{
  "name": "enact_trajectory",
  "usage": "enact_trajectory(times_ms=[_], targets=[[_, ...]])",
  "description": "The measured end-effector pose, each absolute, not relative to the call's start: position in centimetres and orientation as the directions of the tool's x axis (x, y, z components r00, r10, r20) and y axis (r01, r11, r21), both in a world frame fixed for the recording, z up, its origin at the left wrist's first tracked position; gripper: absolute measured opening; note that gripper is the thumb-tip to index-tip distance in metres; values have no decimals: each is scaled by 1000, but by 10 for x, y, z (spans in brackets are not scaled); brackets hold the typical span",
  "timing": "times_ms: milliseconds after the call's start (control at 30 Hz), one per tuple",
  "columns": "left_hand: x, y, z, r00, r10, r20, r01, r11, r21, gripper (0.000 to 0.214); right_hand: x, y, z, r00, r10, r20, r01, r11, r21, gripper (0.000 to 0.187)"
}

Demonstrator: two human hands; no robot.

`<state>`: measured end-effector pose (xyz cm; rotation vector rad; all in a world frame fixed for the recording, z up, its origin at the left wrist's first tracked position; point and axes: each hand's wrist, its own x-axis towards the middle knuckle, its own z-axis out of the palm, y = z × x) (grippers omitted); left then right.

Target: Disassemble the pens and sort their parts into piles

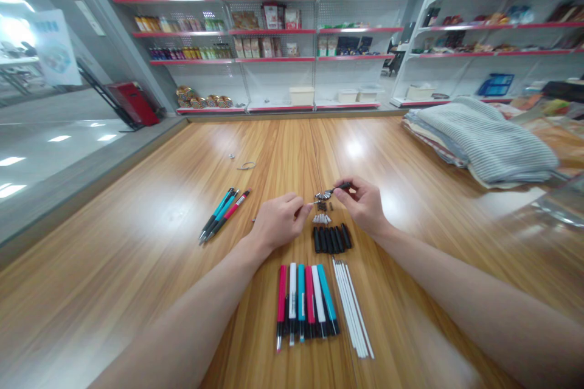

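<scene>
My left hand [285, 216] is closed, pinching a small thin silvery piece [314, 203] too small to name. Between the thumb and fingers of my right hand [362, 203] is a black pen grip [345, 186], pointing left. Under both hands lie silver pen tips [322, 196], small dark springs [322, 206] and short white pieces [322, 219]. Nearer to me is a row of black pen grips [329, 240]. Pink, white and blue pen barrels [302, 292] lie side by side in front, with white ink refills [350, 310] to their right.
Several whole pens [223, 216] lie left of my left hand. Farther back is a thin wire ring [247, 165] with a small metal bit [231, 157]. Folded striped cloths [488, 140] are stacked at the right. Stocked shelves [274, 30] stand behind the table.
</scene>
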<state>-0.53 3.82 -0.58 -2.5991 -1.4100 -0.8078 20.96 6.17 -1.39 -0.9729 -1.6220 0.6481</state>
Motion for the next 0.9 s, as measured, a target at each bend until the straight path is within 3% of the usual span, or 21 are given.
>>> enact_trajectory(times_ms=[233, 367, 467, 600, 733, 900], targets=[[-6, 38, -6, 438, 758, 483, 801, -573, 172, 38, 208, 60, -10, -67, 858, 510, 229, 510, -829, 21], [-6, 39, -5, 441, 762, 475, 805, -570, 166, 38, 209, 62, -11, -74, 898, 434, 140, 440, -887, 25], [-7, 38, -4, 438, 763, 475, 804, -568, 172, 38, 216, 71, -11, -205, 948, 244, -45, 239, -970, 27], [-7, 38, -4, 435, 760, 483, 804, -569, 171, 39, 237, 86, -5, -518, 855, -22, -159, -121, -980, 31], [-8, 38, -5, 436, 760, 483, 806, -568, 166, 39, 259, 92, 2, -678, 712, -183, 0, -248, -969, 31], [-8, 39, -6, 433, 768, 472, 815, -557, 160, 39, 273, 95, 9, -767, 462, -445, 411, -179, -894, 33]])
